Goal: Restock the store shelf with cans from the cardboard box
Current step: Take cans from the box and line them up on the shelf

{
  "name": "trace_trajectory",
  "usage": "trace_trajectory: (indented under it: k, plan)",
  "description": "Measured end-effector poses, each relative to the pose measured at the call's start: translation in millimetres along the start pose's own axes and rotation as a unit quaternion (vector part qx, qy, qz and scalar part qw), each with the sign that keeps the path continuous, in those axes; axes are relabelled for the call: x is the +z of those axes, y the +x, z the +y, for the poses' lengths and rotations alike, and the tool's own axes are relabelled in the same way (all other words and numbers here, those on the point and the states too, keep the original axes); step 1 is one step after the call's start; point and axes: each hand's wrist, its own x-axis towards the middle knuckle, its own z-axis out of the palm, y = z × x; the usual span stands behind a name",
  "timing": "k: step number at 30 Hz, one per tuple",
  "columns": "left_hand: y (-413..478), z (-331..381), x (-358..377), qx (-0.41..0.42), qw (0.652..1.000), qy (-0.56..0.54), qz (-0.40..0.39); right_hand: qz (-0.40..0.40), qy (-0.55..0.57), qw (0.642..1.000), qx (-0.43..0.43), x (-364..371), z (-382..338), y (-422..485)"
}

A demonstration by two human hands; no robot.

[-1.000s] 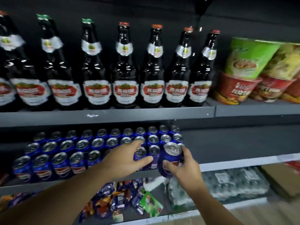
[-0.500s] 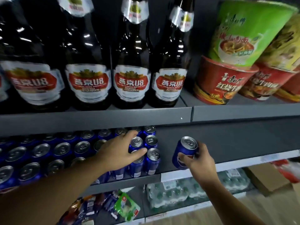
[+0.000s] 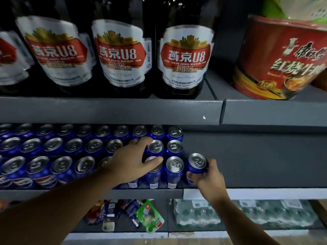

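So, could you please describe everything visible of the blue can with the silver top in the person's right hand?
The blue metal can with a silver top looks unopened, its shiny lid and pull tab intact. It is held roughly upright at the right end of the front row of the middle shelf, close beside another blue can; contact is unclear. The right hand grips its lower body, hiding the base.

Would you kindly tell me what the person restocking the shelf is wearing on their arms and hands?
Nothing that shows. The left hand and right hand are bare, without gloves, and no rings are visible. The left forearm and right forearm are uncovered to the picture's edge, with no sleeve, watch or wristband in view.
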Motion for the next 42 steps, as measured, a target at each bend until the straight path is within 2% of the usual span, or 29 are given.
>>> trace_trajectory:
  k: [11,16,24,35,42]
  plan:
    - [-15,9,20,-0.023,1.0,-0.005,-0.003,-0.018,0.016,1.0,-0.016,4,14,5]
    - [-17,19,18,-0.024,1.0,0.001,0.002,-0.052,0.007,0.998,-0.026,-2,11,6]
    - [-21,34,14,-0.026,0.999,-0.003,0.025,-0.033,0.028,0.996,-0.075,-22,-6,6]
    - [-50,40,1,-0.046,0.998,-0.021,0.041,-0.034,0.029,0.99,-0.135,-26,-42,-1]
    - [-88,6,-30,-0.072,0.994,-0.023,0.076,-0.039,0.005,0.982,-0.186,2,-93,-20]
